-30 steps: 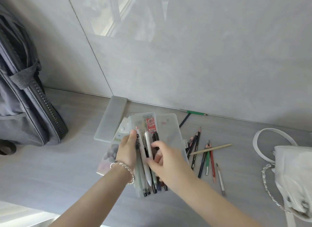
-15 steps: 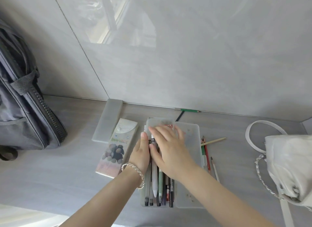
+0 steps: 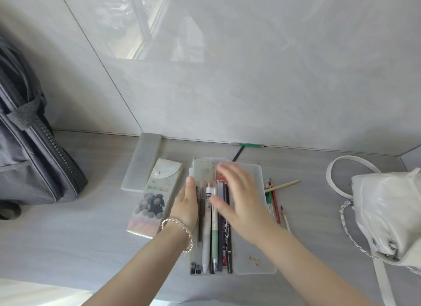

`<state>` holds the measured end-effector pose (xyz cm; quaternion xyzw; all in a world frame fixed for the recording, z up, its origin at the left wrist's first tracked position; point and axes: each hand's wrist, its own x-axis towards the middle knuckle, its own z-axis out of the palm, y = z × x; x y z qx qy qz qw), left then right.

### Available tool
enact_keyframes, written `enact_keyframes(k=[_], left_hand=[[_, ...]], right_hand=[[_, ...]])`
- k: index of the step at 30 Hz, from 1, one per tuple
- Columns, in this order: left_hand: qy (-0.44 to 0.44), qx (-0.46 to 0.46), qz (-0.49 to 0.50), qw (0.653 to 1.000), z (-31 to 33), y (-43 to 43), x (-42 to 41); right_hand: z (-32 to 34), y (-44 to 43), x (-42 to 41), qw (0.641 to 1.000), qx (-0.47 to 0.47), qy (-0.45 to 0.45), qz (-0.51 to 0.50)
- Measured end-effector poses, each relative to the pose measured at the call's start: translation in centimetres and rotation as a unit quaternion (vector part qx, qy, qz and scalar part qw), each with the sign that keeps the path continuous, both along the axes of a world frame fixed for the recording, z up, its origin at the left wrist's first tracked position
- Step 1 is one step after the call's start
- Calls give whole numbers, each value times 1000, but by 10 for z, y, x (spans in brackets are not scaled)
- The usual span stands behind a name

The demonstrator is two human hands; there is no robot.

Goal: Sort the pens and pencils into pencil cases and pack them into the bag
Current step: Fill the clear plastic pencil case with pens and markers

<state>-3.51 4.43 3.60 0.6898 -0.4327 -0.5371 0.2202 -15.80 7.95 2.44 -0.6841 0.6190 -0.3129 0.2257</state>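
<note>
The left hand, with one bracelet on its wrist, is being laid flat against the left edge of the open translucent pencil case, fingers straight and together. The right hand, blurred, is being held over that case with fingers spread and nothing gripped.

From the left, one grey backpack is being stood against the wall. Three pencil cases are being counted: a frosted closed one, a bear-printed one and the open one. At least six pens are being kept side by side in its left half. Just right of it, at least four loose pencils are lying on the table, and two more by the wall. One white handbag is sitting at the far right.
</note>
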Motion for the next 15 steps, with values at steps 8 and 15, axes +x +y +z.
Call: enact_keyframes(k=[8, 15], left_hand=[[-15, 30, 37, 999, 4, -15, 7], [106, 86, 70, 988, -19, -11, 1]], right_hand=[[-23, 13, -53, 756, 367, -467, -275], [18, 28, -17, 859, 303, -409, -62]])
